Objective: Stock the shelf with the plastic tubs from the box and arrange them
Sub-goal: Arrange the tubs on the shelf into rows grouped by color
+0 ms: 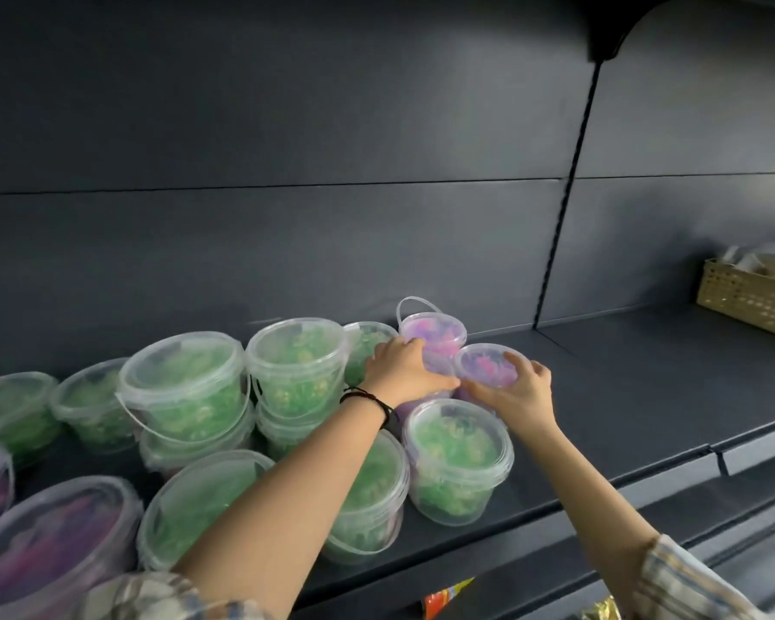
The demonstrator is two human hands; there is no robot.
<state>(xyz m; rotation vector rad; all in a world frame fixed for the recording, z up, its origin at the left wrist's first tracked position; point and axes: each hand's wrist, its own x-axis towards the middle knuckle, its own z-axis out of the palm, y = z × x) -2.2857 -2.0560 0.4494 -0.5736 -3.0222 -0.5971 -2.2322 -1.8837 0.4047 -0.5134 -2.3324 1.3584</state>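
Clear plastic tubs with lids stand on a dark shelf [623, 396]. Several hold green contents, some stacked two high [184, 387] [296, 364]. At the back, a purple tub with a raised handle [435, 333] sits on another tub. My left hand [399, 366] rests against the tub under it, fingers wrapped on its side. My right hand [517, 391] grips a second purple tub [484, 364] just to the right. A green tub [457, 458] stands in front of both hands. More purple tubs [50, 539] are at the lower left.
A woven basket [748, 297] sits on the shelf at the far right. The shelf's back panel has an upright slotted post [564, 208]. Bright snack packets [444, 597] show on the level below. The box is out of view.
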